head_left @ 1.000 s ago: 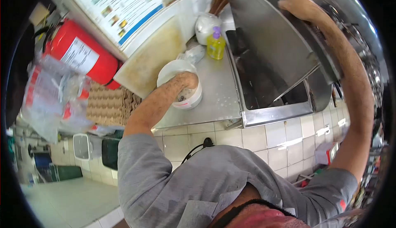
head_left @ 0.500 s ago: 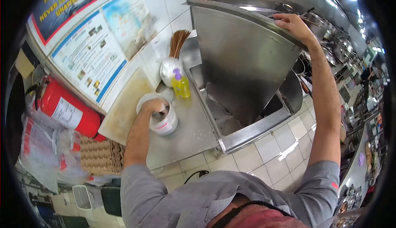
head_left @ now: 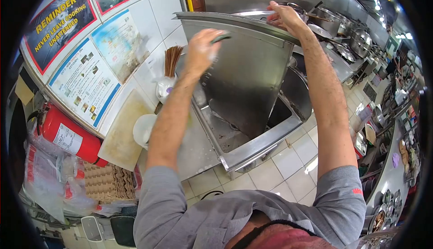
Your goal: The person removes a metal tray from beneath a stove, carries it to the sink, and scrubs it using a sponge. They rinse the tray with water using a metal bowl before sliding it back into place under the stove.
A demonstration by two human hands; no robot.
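Note:
A large stainless steel panel point(head_left: 246, 75) stands tilted on a metal sink-like basin point(head_left: 241, 162). My left hand point(head_left: 202, 53) is raised in front of the panel's upper left part, fingers closed on a dark green scouring pad point(head_left: 222, 37). White suds show on that hand, and drops hang below it. At the panel's top edge, toward its right end, my right hand point(head_left: 288, 18) steadies it with bent fingers. A white tub point(head_left: 143, 129) sits left of my left forearm, partly hidden by it.
A steel counter point(head_left: 196, 154) adjoins the basin. A stick brush point(head_left: 172, 60) and a cutting board point(head_left: 124, 132) stand by the tiled wall. The red fire extinguisher point(head_left: 70, 132) and egg trays point(head_left: 108, 181) are at the left. Pots point(head_left: 327, 21) stand at the back right.
My left hand has come up out of the white tub with the scouring pad, over to the panel. My right hand stays at the panel's top edge. The view has shifted.

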